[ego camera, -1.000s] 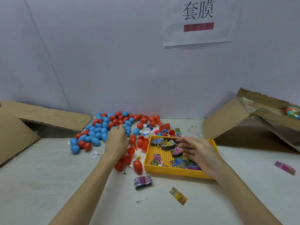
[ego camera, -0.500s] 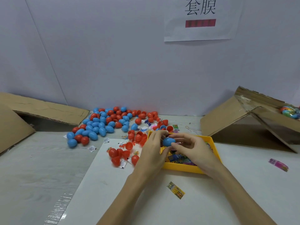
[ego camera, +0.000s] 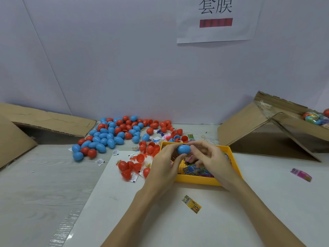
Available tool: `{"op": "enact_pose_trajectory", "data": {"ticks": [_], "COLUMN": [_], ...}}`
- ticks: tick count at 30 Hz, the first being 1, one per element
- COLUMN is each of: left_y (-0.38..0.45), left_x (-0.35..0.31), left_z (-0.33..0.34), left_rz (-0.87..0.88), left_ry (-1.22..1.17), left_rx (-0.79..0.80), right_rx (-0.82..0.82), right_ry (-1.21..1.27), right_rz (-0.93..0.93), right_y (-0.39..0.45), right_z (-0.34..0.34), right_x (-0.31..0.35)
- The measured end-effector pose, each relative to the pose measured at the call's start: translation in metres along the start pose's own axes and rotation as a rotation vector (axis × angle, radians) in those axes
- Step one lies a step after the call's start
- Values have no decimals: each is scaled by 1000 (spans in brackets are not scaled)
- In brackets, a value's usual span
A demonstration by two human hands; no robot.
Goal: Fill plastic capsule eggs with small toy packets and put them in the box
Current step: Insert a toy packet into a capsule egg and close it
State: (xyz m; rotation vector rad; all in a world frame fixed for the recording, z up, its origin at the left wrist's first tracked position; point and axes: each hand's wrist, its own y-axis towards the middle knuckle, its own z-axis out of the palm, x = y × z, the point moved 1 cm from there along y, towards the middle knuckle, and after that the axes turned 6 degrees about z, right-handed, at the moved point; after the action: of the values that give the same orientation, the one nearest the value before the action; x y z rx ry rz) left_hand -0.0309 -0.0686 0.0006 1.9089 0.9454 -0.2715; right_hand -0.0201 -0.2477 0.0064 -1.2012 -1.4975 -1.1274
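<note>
Holding a closed blue capsule egg [ego camera: 183,149] between them, the left hand [ego camera: 164,164] and the right hand [ego camera: 211,162] meet just above the far edge of the yellow tray [ego camera: 197,180]. The egg lies on its side, its long axis running left to right, so each hand has one end: the left hand's thumb and fingertips are curled on the left half, and the right hand's fingertips pinch the right half, its other fingers loosely bent. Whether the right hand also hides a packet in its palm cannot be told. No seam gap shows, so the egg looks closed, and the coming move is most likely a pull or twist along that left-right axis to part the halves. Toy packets [ego camera: 193,170] lie in the tray directly beneath the hands, closest to the right hand, which is the natural one to pick from them. A loose packet [ego camera: 191,206] sits on the counter [ego camera: 267,202] nearer the person. The pile of blue and red eggs [ego camera: 110,135] lies to the left, and the open cardboard box [ego camera: 277,129] holding finished eggs stands well away on the right, on the right hand's side.
</note>
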Motion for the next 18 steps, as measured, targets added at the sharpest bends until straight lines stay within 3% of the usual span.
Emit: {"op": "enact_pose_trajectory", "data": {"ticks": [18], "left_y": [0], "left_x": [0], "left_z": [0], "left_rz": [6], "left_ry": [15], "left_rx": [55], "right_rx": [-52], "right_ry": [-39], "right_rz": [-51], "right_y": [-1], "right_z": [0], "right_x": [0]}}
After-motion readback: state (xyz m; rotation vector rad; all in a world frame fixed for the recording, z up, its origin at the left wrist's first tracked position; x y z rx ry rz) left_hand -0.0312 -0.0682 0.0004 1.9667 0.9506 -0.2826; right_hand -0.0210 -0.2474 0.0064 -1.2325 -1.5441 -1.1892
